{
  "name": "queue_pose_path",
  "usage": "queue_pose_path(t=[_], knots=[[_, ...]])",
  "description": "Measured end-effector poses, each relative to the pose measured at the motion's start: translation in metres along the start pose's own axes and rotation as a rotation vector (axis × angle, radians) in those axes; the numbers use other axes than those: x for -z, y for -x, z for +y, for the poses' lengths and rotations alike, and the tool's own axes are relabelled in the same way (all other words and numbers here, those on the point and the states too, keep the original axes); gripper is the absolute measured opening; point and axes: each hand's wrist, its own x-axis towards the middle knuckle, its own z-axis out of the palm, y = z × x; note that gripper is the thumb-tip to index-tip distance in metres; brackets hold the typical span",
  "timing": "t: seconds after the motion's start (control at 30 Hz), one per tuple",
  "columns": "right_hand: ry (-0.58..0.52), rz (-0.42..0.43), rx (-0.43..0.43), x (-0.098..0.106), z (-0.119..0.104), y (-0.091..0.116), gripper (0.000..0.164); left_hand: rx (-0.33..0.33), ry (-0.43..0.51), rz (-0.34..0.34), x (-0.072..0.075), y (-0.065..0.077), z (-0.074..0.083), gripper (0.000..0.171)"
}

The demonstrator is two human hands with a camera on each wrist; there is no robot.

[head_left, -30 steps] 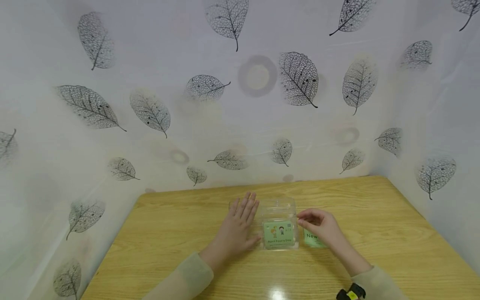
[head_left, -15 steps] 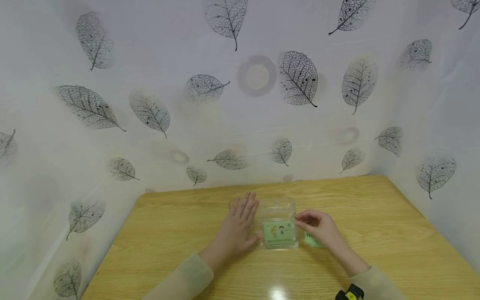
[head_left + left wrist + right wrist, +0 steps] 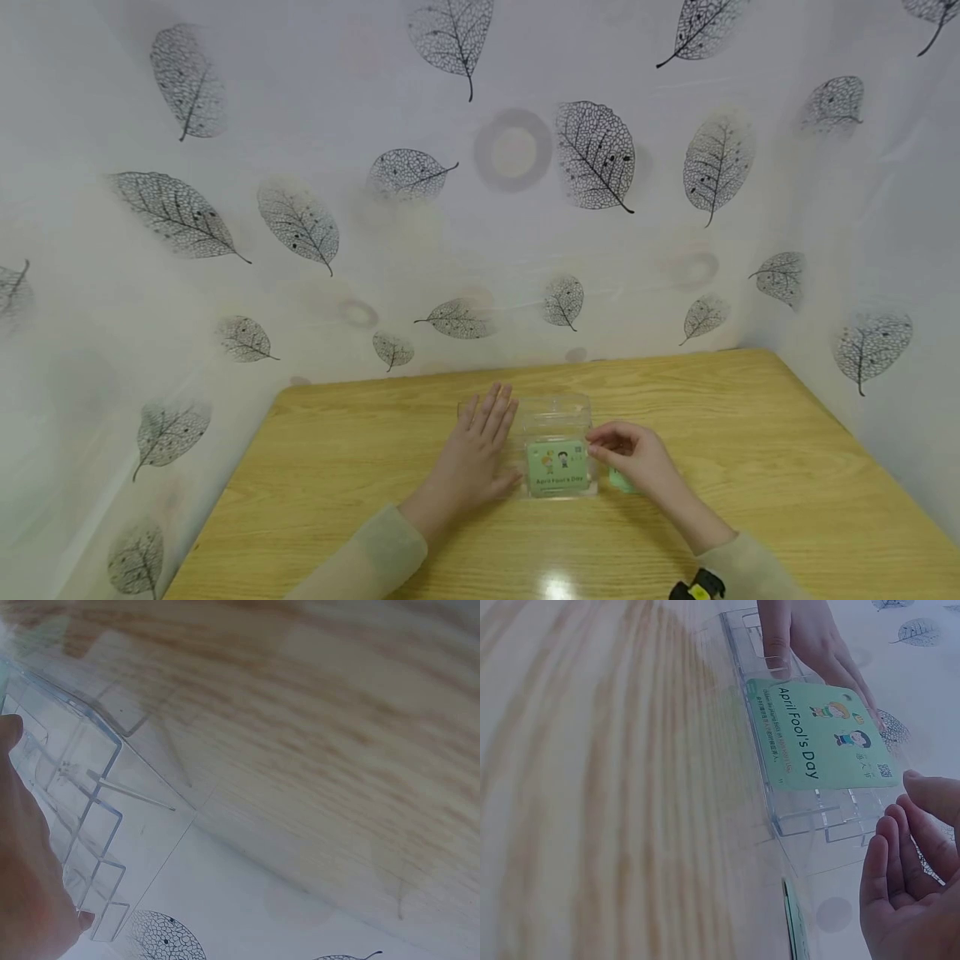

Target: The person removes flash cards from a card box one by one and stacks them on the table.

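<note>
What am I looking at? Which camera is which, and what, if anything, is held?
No machine here: a person's bare left hand and right hand work at a wooden table. The wide picture comes from a head-worn camera; the close, tilted ones from a camera on each wrist. On the table is a clear plastic holder with a green April Fool's Day card in it, and to its right another green card, partly hidden. The left hand rests against the holder; the right hand is at the first card's corner, its grip unclear.
</note>
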Motion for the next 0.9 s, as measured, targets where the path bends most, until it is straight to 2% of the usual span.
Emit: queue_pose_path(t=[0.6, 0.9], knots=[[-0.010, 0.015, -0.022, -0.0042, 0.0022, -0.0004, 0.019, -0.002, -0.016, 0.004, 0.0002, 0.0003, -0.0006, 0.102], [0.003, 0.032, -0.064, -0.0067, 0.0003, -0.0012, 0.019, -0.002, -0.020, -0.007, -0.0001, -0.0001, -0.0004, 0.103]])
